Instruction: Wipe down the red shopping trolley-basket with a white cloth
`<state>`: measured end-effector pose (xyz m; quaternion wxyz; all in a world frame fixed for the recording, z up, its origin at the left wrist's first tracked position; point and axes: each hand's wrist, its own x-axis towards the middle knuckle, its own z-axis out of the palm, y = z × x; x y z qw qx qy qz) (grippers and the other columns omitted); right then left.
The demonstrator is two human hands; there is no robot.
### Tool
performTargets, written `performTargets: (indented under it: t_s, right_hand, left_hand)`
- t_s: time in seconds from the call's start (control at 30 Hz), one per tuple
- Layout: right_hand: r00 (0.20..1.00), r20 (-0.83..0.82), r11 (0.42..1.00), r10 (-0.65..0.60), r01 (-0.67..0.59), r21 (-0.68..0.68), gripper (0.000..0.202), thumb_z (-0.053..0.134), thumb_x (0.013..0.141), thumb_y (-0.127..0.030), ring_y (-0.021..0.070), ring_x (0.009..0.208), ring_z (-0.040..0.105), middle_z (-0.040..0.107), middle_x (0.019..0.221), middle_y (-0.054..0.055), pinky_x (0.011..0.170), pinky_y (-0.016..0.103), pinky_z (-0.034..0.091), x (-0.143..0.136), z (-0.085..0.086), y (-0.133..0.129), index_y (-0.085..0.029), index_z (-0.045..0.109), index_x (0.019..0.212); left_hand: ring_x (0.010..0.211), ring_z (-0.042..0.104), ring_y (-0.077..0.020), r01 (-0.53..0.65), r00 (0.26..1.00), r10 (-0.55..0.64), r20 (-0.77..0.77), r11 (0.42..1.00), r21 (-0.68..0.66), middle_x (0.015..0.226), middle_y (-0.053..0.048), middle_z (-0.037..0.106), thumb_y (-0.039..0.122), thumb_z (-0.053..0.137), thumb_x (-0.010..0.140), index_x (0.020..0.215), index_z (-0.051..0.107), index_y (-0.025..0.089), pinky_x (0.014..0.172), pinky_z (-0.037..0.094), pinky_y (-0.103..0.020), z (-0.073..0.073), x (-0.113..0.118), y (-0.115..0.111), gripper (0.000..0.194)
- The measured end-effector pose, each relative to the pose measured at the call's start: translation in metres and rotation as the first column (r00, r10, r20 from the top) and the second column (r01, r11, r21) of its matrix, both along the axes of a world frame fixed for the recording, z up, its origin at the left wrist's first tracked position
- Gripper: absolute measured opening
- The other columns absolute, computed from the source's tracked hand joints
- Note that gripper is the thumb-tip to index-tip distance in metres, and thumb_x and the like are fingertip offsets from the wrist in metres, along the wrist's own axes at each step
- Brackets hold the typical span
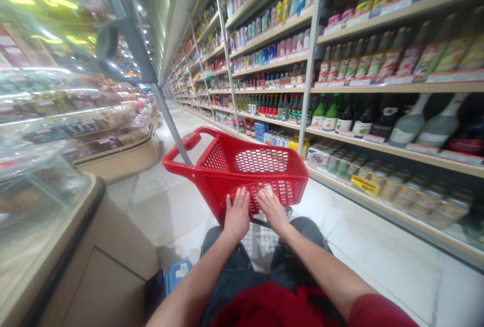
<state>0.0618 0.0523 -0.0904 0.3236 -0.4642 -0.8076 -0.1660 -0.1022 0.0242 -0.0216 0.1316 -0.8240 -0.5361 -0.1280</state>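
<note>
A red plastic shopping basket cart (212,178) with perforated sides stands in front of my knees. My left hand (238,214) lies against its near side, fingers stretched out and a little apart, holding nothing. Beside it, my right hand (273,209) presses on the same side near the perforated part. Something small and pale, too blurred to name, shows at the fingertips of my right hand. The basket is seen without visible goods in it. A grey pole with a grey handle (145,49) rises from its left end.
Long shelves (397,87) of bottles, cans and jars run along the right. To the left are a glass-topped counter (81,191) and a display of packaged food (94,135). A blue object (178,272) lies on the tiled floor (162,211) by the counter.
</note>
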Motion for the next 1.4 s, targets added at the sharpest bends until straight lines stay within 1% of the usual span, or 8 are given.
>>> performTargets:
  t_s: [0.2, 0.27, 0.53, 0.6, 0.83, 1.07, 1.13, 1.4]
  right_hand:
    - [0.989, -0.147, 0.989, -0.030, 0.050, 0.137, 0.044, 0.034, 0.087, -0.008, 0.0206, 0.134, 0.025, 0.049, 0.133, 0.008, 0.106, 0.046, 0.025, 0.010, 0.061, 0.003, -0.020, 0.049, 0.127]
    - [0.990, -0.128, 0.987, -0.059, 0.077, 0.139, 0.045, 0.034, 0.086, -0.007, 0.0212, 0.133, 0.028, 0.050, 0.132, 0.008, 0.106, 0.047, 0.024, 0.014, 0.065, 0.011, -0.020, 0.049, 0.126]
    - [0.990, -0.048, 0.989, -0.135, 0.131, -0.068, 0.044, 0.039, 0.083, -0.004, 0.0232, 0.128, 0.036, 0.054, 0.128, 0.009, 0.099, 0.047, 0.034, 0.044, -0.019, -0.004, -0.019, 0.054, 0.121]
    - [0.986, -0.095, 0.990, -0.137, 0.135, -0.033, 0.046, 0.036, 0.082, -0.003, 0.0219, 0.129, 0.035, 0.054, 0.127, 0.008, 0.099, 0.046, 0.035, 0.053, -0.018, -0.012, -0.020, 0.054, 0.122]
    - [0.965, -0.191, 0.972, -0.178, 0.202, 0.120, 0.050, 0.035, 0.082, -0.006, 0.0200, 0.136, 0.021, 0.048, 0.134, 0.008, 0.105, 0.048, 0.024, 0.083, 0.038, 0.005, -0.020, 0.047, 0.129]
    - [0.949, -0.127, 0.954, -0.287, 0.272, -0.124, 0.051, 0.034, 0.078, -0.001, 0.0233, 0.129, 0.034, 0.052, 0.130, 0.008, 0.098, 0.047, 0.034, 0.096, -0.024, -0.005, -0.018, 0.054, 0.122]
    - [0.945, -0.138, 0.951, -0.295, 0.277, -0.138, 0.054, 0.034, 0.075, 0.000, 0.0238, 0.128, 0.035, 0.052, 0.129, 0.008, 0.096, 0.046, 0.036, 0.099, -0.030, -0.014, -0.018, 0.054, 0.122]
    - [0.943, -0.269, 0.967, -0.198, 0.234, 0.106, 0.061, 0.035, 0.074, -0.002, 0.0205, 0.136, 0.020, 0.045, 0.136, 0.007, 0.106, 0.047, 0.023, 0.089, 0.049, 0.007, -0.022, 0.044, 0.131]
  left_hand:
    - [0.138, 0.016, -0.0220, 0.028, 1.000, -0.028, -0.012, 0.998, 0.058, 0.148, -0.011, 0.024, 0.010, 0.036, 0.076, 0.137, 0.029, 0.010, 0.110, 0.012, -0.053, 0.011, 0.019, 0.011, 0.062]
    - [0.138, 0.016, -0.0220, 0.038, 0.999, -0.037, -0.015, 0.998, 0.058, 0.148, -0.011, 0.024, 0.011, 0.035, 0.078, 0.137, 0.028, 0.009, 0.110, 0.012, -0.053, 0.017, 0.027, 0.014, 0.060]
    - [0.138, 0.015, -0.0228, 0.173, 0.981, -0.174, -0.086, 0.985, -0.027, 0.147, -0.011, 0.026, 0.009, 0.033, 0.079, 0.136, 0.030, 0.011, 0.110, 0.013, -0.053, 0.005, 0.053, 0.008, 0.057]
    - [0.138, 0.015, -0.0233, 0.194, 0.976, -0.198, -0.095, 0.980, -0.048, 0.147, -0.012, 0.025, 0.010, 0.033, 0.080, 0.137, 0.030, 0.011, 0.110, 0.013, -0.054, 0.004, 0.058, 0.007, 0.057]
    - [0.138, 0.013, -0.0240, 0.206, 0.974, -0.208, -0.085, 0.978, -0.025, 0.148, -0.012, 0.023, 0.012, 0.034, 0.080, 0.138, 0.027, 0.010, 0.109, 0.012, -0.054, 0.019, 0.087, 0.018, 0.058]
    - [0.138, 0.015, -0.0234, 0.309, 0.941, -0.313, -0.131, 0.950, -0.051, 0.148, -0.011, 0.025, 0.015, 0.035, 0.079, 0.138, 0.028, 0.012, 0.110, 0.013, -0.053, 0.007, 0.106, 0.009, 0.059]
    - [0.137, 0.016, -0.0235, 0.329, 0.932, -0.338, -0.133, 0.940, -0.084, 0.147, -0.011, 0.027, 0.016, 0.035, 0.079, 0.137, 0.028, 0.012, 0.110, 0.014, -0.053, 0.005, 0.106, 0.005, 0.059]
    - [0.138, 0.012, -0.0236, 0.176, 0.983, -0.176, -0.058, 0.984, -0.006, 0.148, -0.012, 0.024, 0.012, 0.036, 0.078, 0.138, 0.026, 0.011, 0.109, 0.011, -0.054, 0.022, 0.095, 0.022, 0.061]
